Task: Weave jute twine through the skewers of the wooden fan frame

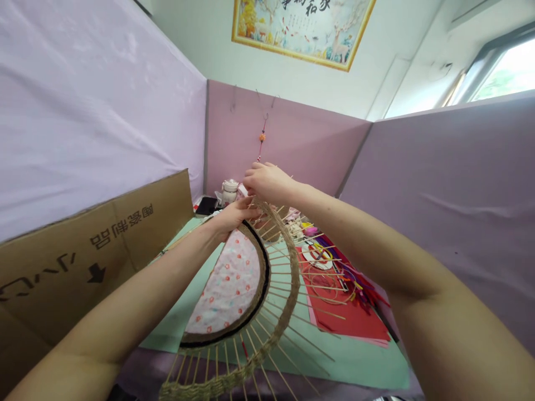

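Observation:
A half-round woven fan piece [229, 284] stands tilted in front of me. Pink flowered cloth fills its middle, edged by a black and brown rim [264, 267]. Thin wooden sticks [278, 287] fan out from that rim, and a braided twine band [294, 278] runs through them in an outer arc. My left hand [234, 218] grips the far corner of the piece, fingers closed around it. Just above, my right hand [267, 182] is bent in a pinch at the band's far end; what its fingertips hold is hidden.
A brown cardboard sheet [112, 245] stands along the left. Behind my hands are a white jar [229, 192] and a dark phone [206, 205]. Red paper sheets [338, 306] with colourful strands lie at right on the green mat [355, 365]. A beaded cord [262, 137] hangs at the back.

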The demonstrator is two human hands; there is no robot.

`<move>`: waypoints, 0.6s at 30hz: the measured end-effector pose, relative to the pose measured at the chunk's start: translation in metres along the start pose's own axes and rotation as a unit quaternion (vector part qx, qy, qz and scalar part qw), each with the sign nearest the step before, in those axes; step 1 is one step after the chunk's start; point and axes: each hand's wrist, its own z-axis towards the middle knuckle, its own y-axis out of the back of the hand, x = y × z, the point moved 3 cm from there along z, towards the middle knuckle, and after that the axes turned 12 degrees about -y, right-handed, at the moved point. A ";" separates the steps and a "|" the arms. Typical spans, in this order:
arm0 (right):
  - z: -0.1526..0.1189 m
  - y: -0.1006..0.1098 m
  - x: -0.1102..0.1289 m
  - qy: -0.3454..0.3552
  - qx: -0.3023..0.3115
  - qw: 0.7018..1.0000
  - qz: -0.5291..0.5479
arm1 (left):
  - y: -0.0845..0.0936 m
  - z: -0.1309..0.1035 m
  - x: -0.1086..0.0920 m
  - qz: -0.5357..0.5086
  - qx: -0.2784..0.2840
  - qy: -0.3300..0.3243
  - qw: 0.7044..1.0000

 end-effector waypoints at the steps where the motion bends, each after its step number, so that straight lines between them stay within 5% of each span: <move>1: 0.003 -0.001 0.001 0.005 0.005 1.000 -0.008 | -0.001 0.000 0.000 -0.001 0.004 0.004 1.000; 5: 0.004 -0.002 0.003 -0.010 0.001 1.000 0.003 | 0.005 0.000 0.000 0.009 0.003 0.011 1.000; 9: -0.011 -0.005 0.002 -0.096 0.011 0.993 0.075 | 0.014 -0.002 0.001 -0.001 -0.004 -0.012 1.000; 13: -0.031 -0.022 -0.004 -0.196 0.049 0.949 0.244 | 0.016 -0.004 0.000 0.013 0.007 -0.009 1.000; 18: -0.047 -0.038 -0.014 -0.264 0.011 0.898 0.353 | 0.022 -0.002 -0.001 0.053 0.002 -0.002 0.999</move>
